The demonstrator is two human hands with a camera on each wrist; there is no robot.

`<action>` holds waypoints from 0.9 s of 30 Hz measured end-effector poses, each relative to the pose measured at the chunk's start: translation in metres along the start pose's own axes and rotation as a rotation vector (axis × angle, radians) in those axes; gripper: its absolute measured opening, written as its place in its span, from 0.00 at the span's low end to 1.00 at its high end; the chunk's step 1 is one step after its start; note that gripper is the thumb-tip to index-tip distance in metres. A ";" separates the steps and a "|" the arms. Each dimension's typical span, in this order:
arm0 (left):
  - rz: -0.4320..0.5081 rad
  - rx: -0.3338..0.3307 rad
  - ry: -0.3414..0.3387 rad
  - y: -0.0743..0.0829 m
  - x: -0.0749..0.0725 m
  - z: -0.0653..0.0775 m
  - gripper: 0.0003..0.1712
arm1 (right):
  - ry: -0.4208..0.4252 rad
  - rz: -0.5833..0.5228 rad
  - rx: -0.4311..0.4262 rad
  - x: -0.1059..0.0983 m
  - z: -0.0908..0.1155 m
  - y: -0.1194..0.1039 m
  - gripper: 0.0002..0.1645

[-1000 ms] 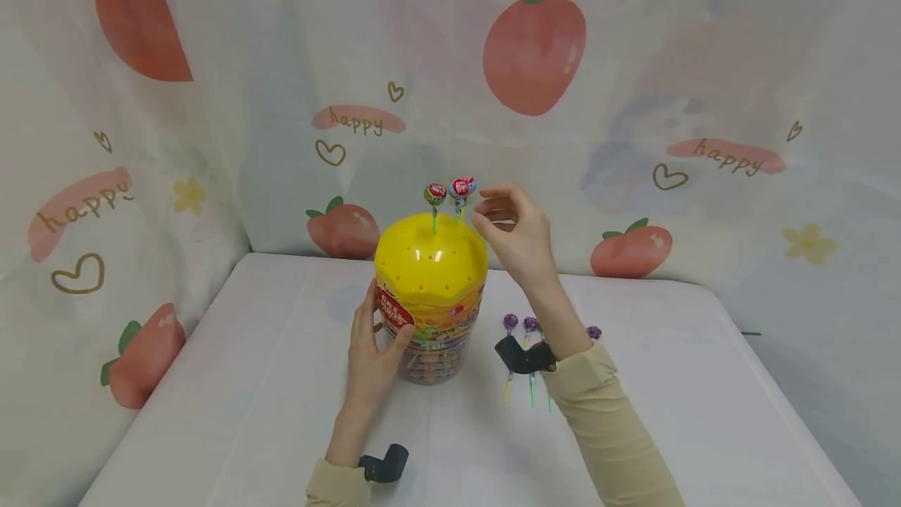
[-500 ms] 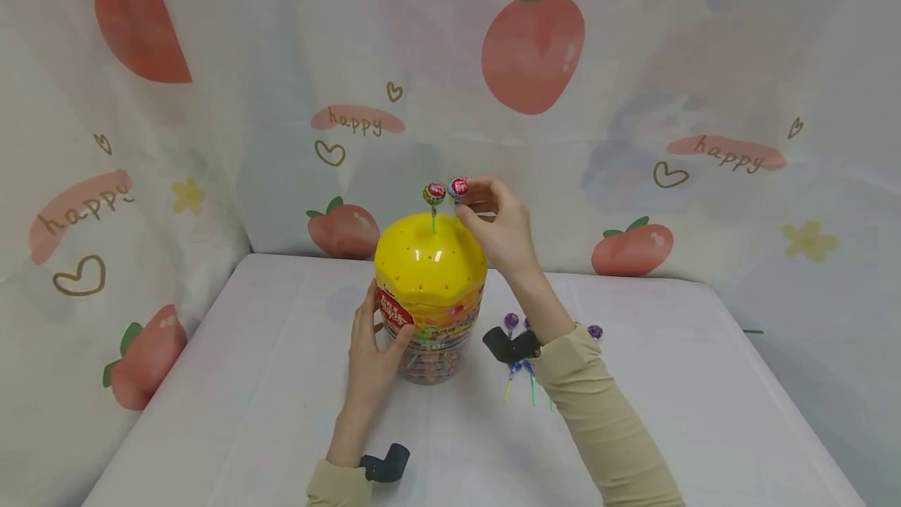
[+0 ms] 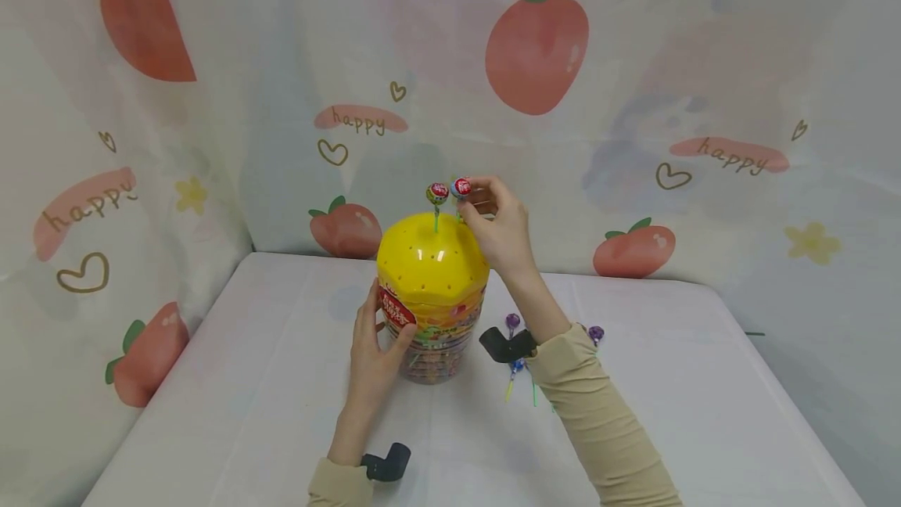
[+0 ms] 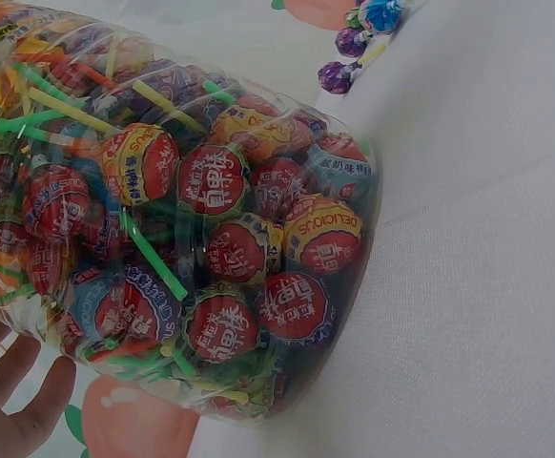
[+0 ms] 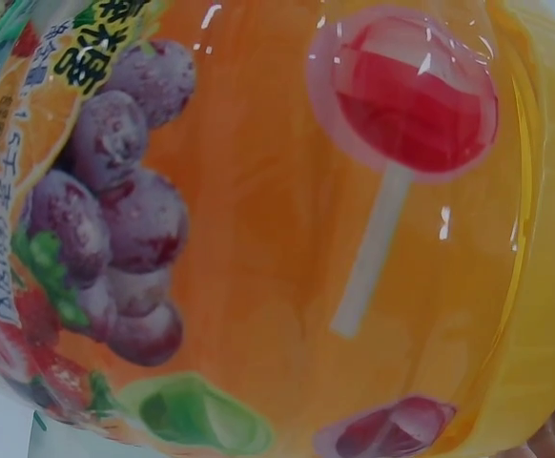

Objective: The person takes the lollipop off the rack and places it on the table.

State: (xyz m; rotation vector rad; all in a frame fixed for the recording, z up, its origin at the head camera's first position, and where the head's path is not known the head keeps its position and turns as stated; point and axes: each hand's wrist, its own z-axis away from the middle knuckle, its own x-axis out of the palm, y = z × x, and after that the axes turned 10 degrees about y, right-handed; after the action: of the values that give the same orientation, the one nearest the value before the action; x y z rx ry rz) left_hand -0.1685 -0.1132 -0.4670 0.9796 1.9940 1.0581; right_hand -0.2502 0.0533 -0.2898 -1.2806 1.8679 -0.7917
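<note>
A clear candy jar (image 3: 436, 335) with a domed yellow lid (image 3: 425, 268) stands on the table; wrapped lollipops fill it in the left wrist view. My left hand (image 3: 375, 350) grips the jar's left side, thumb across the front. Two lollipops stick up from the back of the lid. My right hand (image 3: 501, 229) pinches the right one, a blue-and-red lollipop (image 3: 461, 188), just below its head; fingers partly hide its stick. Beside it is a green-and-red lollipop (image 3: 437, 194), its green stick upright in the lid. The jar's printed label (image 5: 268, 229) fills most of the right wrist view.
Several loose lollipops lie right of the jar, partly hidden under my right forearm; a purple lollipop (image 3: 512, 321) and another purple lollipop (image 3: 596, 332) show. A white cloth covers the table (image 3: 267, 382). A printed fabric backdrop (image 3: 450, 131) stands behind and at the sides.
My right hand has moved left from beside the blue-and-red lollipop and now pinches it. The left hand and the jar have stayed in place.
</note>
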 end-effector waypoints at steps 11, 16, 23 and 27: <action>-0.001 0.014 0.006 -0.001 0.000 0.000 0.49 | 0.019 -0.011 -0.015 0.000 0.001 -0.003 0.15; 0.003 0.013 0.004 0.001 0.000 0.000 0.49 | 0.036 -0.042 -0.016 -0.002 0.000 -0.005 0.15; 0.012 0.009 0.001 0.002 -0.001 0.000 0.49 | 0.056 -0.102 -0.027 -0.009 0.001 -0.006 0.15; 0.009 0.010 0.001 0.002 -0.001 0.000 0.49 | 0.061 -0.130 -0.005 -0.017 0.005 -0.006 0.15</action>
State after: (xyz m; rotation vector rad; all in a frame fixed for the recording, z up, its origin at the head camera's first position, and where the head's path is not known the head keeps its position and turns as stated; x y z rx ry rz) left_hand -0.1673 -0.1131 -0.4652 0.9947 1.9996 1.0550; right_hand -0.2390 0.0672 -0.2840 -1.4067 1.8491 -0.9041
